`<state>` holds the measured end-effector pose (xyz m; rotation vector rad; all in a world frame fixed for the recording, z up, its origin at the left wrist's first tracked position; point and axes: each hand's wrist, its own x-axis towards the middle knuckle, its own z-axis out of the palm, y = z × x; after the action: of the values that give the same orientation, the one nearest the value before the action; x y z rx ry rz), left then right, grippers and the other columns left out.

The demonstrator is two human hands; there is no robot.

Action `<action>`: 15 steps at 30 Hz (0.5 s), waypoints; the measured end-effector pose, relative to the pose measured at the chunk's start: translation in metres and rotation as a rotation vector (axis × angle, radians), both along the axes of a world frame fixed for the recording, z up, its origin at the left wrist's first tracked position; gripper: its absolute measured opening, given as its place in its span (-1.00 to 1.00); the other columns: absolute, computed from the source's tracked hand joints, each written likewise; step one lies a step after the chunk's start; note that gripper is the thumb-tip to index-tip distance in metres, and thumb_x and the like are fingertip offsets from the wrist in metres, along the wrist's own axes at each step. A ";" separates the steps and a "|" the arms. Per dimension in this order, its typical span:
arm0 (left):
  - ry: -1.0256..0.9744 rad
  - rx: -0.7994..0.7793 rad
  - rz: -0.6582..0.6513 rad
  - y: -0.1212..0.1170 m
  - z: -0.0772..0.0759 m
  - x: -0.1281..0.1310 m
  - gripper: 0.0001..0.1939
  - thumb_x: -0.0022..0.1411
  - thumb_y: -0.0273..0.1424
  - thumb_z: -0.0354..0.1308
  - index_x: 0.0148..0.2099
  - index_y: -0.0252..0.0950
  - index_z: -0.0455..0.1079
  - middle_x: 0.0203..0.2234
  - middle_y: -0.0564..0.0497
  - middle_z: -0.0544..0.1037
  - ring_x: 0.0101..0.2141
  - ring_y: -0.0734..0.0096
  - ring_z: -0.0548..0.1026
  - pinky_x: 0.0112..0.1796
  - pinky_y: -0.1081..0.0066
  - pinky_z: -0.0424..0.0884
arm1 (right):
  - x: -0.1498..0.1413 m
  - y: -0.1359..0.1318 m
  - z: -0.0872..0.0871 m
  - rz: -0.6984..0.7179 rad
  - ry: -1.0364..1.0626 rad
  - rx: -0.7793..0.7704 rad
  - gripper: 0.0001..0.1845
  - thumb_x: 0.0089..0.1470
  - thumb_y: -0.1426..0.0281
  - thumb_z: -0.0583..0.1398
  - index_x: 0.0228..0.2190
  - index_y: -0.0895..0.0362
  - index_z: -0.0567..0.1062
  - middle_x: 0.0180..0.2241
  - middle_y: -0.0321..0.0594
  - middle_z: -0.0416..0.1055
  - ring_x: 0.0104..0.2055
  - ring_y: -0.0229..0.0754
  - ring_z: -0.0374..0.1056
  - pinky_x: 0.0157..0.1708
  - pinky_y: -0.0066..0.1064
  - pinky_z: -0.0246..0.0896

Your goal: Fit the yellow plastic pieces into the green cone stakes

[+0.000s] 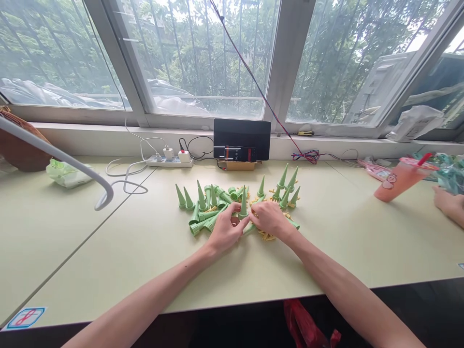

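My left hand [227, 227] is closed around the base of a green plastic cone spike [244, 204], which points upward. Beside it, my right hand [270, 217] has its fingers pinched together near the base of that spike; whatever they hold is hidden. A pile of green cone spikes [205, 217], some lying and some upright, spreads to the left of my hands. Small yellow plastic pieces [267, 236] lie under and around my right hand. Behind it, several upright green spikes [284, 186] stand among more yellow pieces.
A tablet [241, 135] leans at the window with a phone [238, 153] before it. A power strip [170, 163] and white cables lie left. On the right are a tilted drink cup [402, 181] and another person's hand [449, 205]. A grey curved bar [65, 157] crosses the left.
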<state>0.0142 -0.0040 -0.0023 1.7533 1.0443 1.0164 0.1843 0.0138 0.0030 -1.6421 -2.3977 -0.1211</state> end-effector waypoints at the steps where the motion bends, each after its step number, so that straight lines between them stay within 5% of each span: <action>1: 0.000 0.002 0.002 -0.001 0.000 0.001 -0.68 0.23 -0.14 0.17 -0.12 -0.26 0.29 -0.20 -0.03 0.51 -0.62 0.59 0.40 -0.64 0.52 0.32 | 0.000 0.000 0.000 0.001 0.014 0.000 -0.70 0.24 0.38 0.10 -0.53 0.14 0.41 -0.49 -0.18 0.47 -0.46 -0.20 0.35 -0.48 -0.39 -0.14; 15: -0.004 -0.056 0.000 -0.003 -0.003 0.001 -0.70 0.24 -0.16 0.18 -0.13 -0.24 0.26 -0.40 0.06 0.51 -0.65 0.55 0.42 -0.65 0.53 0.30 | 0.002 0.001 -0.004 0.020 0.155 0.033 -0.67 0.24 0.44 0.07 -0.57 0.14 0.36 -0.54 -0.26 0.39 -0.48 -0.27 0.25 -0.49 -0.41 -0.18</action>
<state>0.0150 -0.0075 -0.0049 1.7058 1.0605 0.9814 0.1867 0.0147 -0.0013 -1.5520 -2.2837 -0.0284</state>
